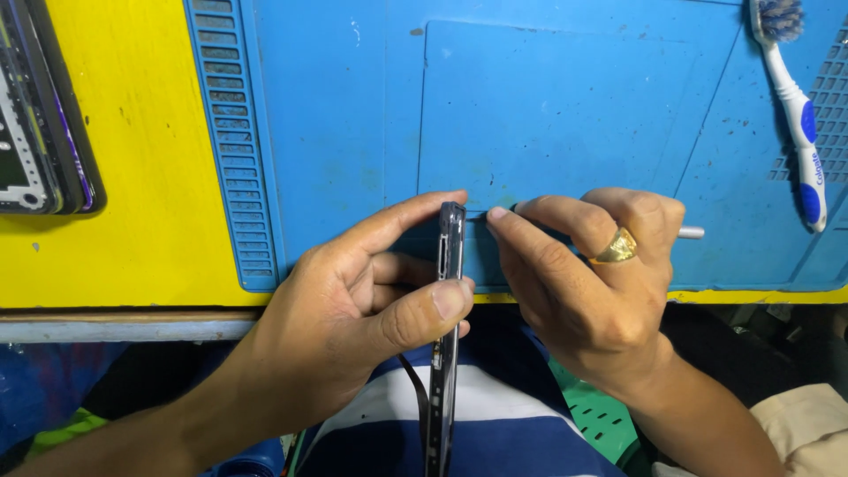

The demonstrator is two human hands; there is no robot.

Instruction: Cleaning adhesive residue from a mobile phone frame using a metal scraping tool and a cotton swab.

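Edge-on to the camera, a dark phone (447, 309) stands upright in the left hand (353, 309), which is closed around it: the index finger curls over the top end and the thumb presses against the near side. A thin dark strip (417, 389) hangs loose beside its lower part. The phone is held above the front edge of the surface (132, 177), over the person's lap and a blue-and-white striped shirt (503, 415).

Just to the right, the right hand (587, 283), with a gold ring (617, 247) on one finger, is pinched narrowly around a slim tool (691, 232); its silver end pokes out past the knuckles and its tip meets the phone's upper edge.

Behind both hands lies a blue work mat (548, 115) on the yellow surface. A blue-and-white toothbrush (795, 115) rests on the mat at the far right, well apart from the hands. At the far left, a stack of dark phone frames (40, 115) sits on the yellow part.
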